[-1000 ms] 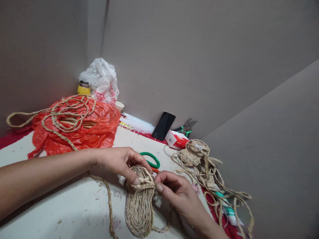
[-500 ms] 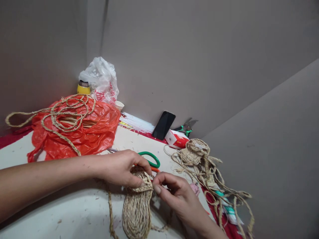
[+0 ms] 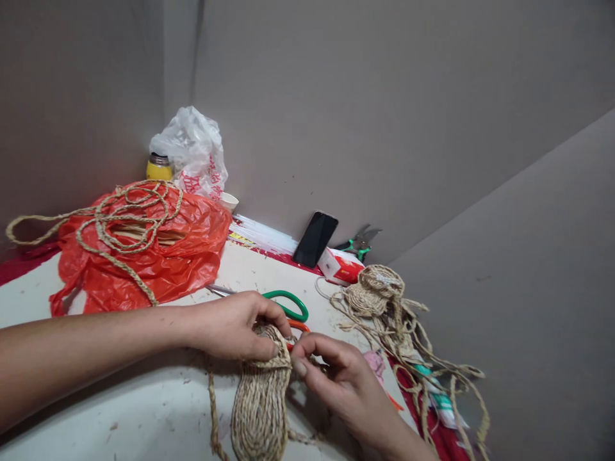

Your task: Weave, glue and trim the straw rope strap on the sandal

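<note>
A small woven straw slipper (image 3: 259, 410), its sole made of coiled braid, lies at the bottom centre of the head view. My left hand (image 3: 240, 325) grips its upper end, thumb on top and fingers over the far edge. At the slipper's right edge, my right hand (image 3: 336, 371) is closed in a pinch with thumb and forefinger. What sits between those fingertips is too small to make out. Scissors with green and orange handles (image 3: 293, 306) lie just beyond, partly covered by my left hand. Braided cord (image 3: 214, 410) hangs down on the slipper's left side.
A red plastic bag (image 3: 196, 237) with coiled braided cord (image 3: 129, 218) fills the back left. Behind are a yellow jar (image 3: 159, 169) and a white bag (image 3: 192, 147). A phone (image 3: 316, 239), a red box (image 3: 343, 267), pruning shears (image 3: 360, 242) and another straw slipper (image 3: 372, 291) are at right.
The slipper has shifted very slightly left within the view, and my right hand's pinch stays beside its edge. The camera view has moved a little.
</note>
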A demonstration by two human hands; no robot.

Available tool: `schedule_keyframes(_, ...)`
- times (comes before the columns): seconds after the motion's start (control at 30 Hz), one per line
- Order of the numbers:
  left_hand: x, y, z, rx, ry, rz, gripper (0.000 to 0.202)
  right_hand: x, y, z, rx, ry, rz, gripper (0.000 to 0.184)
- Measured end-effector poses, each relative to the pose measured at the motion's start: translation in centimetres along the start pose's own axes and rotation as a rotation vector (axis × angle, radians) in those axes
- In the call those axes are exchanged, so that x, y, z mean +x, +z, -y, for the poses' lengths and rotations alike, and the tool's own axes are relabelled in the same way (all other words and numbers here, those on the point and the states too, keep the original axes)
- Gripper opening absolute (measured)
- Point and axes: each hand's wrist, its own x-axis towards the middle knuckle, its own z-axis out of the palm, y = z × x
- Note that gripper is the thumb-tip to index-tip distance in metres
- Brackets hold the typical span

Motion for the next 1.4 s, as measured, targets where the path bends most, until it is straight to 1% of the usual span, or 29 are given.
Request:
schedule_keyframes(0.1, 0.1, 0.2, 0.2, -0.082, -0.024, 0.001, 0.033, -0.2, 0.0, 0.1, -0.020, -0.005, -0.002, 0.016)
schedule_keyframes(0.3, 0.3, 0.2, 0.7, -0.172, -0.101, 0.025, 0.035, -0.1, -0.1, 0.5, -0.068, -0.037, -0.020, 0.017)
schedule_keyframes(0.47, 0.4, 0.5, 0.9, -0.164, -0.106, -0.028, 0.033, -0.1, 0.0, 0.6, -0.117, -0.071, -0.036, 0.016)
schedule_keyframes(0.57, 0.4, 0.9, 0.9, -0.161, -0.110, -0.045, 0.033, -0.2, 0.1, 0.7, -0.160, -0.125, -0.047, 0.016)
schedule_keyframes(0.8, 0.3, 1.6, 0.5, -0.215, -0.092, -0.071, 0.018, -0.7, 0.2, 0.7, -0.248, -0.250, -0.045, 0.013)
schedule_keyframes(0.93, 0.2, 1.9, 0.7, -0.218, -0.065, -0.077, 0.018, -0.9, 0.2, 0.9, -0.294, -0.271, -0.015, 0.013)
schedule_keyframes(1.03, 0.1, 1.9, 0.8, -0.193, -0.026, -0.076, 0.016, -0.8, 0.3, 1.1, -0.250, -0.205, -0.002, 0.013)
schedule_keyframes(1.1, 0.1, 1.9, 0.8, -0.178, -0.028, -0.076, 0.014, -0.6, 0.3, 1.2, -0.162, -0.100, -0.019, 0.010)
schedule_keyframes(1.17, 0.1, 1.9, 0.8, -0.181, -0.035, -0.085, 0.014, -0.3, 0.3, 1.2, -0.012, 0.036, -0.030, 0.005)
schedule_keyframes(1.27, 0.0, 2.2, 0.5, -0.194, -0.041, -0.113, 0.016, 0.0, 0.4, 1.1, 0.235, 0.180, -0.018, 0.015)
schedule_keyframes(1.4, -0.3, 2.6, -0.2, -0.155, -0.042, -0.150, 0.017, 0.3, 0.6, 1.2, 0.372, 0.254, -0.020, 0.020)
